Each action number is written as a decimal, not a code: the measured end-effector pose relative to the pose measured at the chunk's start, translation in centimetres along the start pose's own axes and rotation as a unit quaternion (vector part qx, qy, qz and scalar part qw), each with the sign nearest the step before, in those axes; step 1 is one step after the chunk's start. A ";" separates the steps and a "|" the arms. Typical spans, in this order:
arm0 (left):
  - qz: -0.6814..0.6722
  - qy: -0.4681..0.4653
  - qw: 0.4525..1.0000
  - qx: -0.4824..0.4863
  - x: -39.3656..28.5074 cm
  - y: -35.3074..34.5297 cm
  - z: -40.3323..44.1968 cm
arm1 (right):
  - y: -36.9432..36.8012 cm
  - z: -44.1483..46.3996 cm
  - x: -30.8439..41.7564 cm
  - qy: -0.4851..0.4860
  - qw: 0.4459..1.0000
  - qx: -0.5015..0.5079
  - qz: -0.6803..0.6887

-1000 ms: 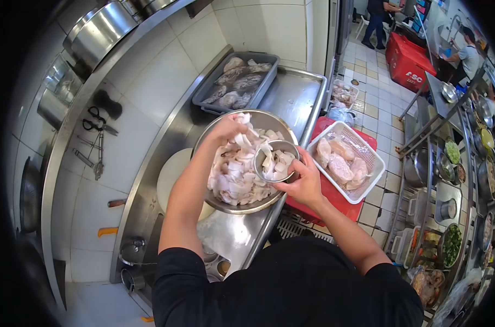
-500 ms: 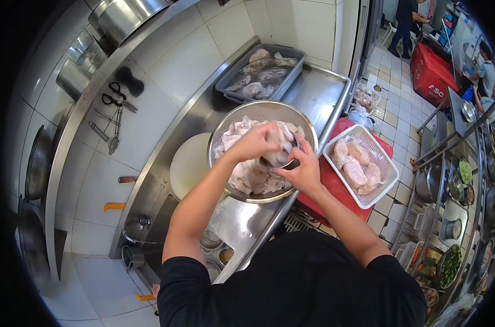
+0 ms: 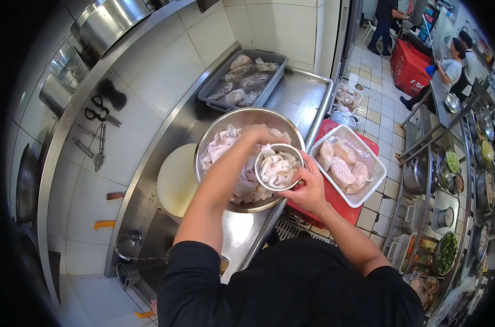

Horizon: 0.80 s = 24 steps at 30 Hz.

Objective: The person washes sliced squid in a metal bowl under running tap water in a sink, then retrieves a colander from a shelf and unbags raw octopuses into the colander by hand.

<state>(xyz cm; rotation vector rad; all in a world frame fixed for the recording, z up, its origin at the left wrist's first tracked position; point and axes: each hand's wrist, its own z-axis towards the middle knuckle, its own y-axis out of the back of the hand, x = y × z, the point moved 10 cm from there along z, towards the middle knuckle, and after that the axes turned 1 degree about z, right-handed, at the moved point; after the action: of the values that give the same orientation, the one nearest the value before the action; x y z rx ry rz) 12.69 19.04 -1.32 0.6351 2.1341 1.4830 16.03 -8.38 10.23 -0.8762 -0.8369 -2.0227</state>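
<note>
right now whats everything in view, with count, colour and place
steel counter: 1, silver, along wall
large bowl: 1, silver, on counter
small cup: 1, silver, over bowl's edge
pale pieces: many, whitish, bowl and cup
tub: 1, grey, counter's far end
round board: 1, white, left of bowl
basket: 1, white, right of bowl
meat pieces: several, pink, in basket
box: 1, red, under basket
chest: 1, red, background
scissors: 1, black-handled, on wall
rack foods: many, mixed, far right
other people: 3, mixed clothing, background
left hand: 1, bare, at bowl, blurred
right hand: 1, bare, holding cup
</note>
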 end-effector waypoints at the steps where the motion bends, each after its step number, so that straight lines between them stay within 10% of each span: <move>1: 0.004 0.014 0.999 -0.043 -1.4 -0.8 -0.4 | 0.2 -0.3 0.3 0.000 1.000 0.004 -0.006; 15: -0.167 -0.106 0.980 -0.016 -0.6 -2.5 2.2 | 2.2 -0.6 -0.4 -0.041 0.998 -0.006 -0.049; 24: -0.452 -0.183 0.869 -0.083 1.6 13.6 -9.8 | 0.2 1.4 -2.5 -0.074 0.997 0.015 -0.035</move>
<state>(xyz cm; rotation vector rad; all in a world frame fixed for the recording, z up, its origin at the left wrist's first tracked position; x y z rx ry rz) 6.90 17.08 14.38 -0.1632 1.6006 0.8928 17.82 -6.38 9.05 -1.0024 -0.9887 -2.0181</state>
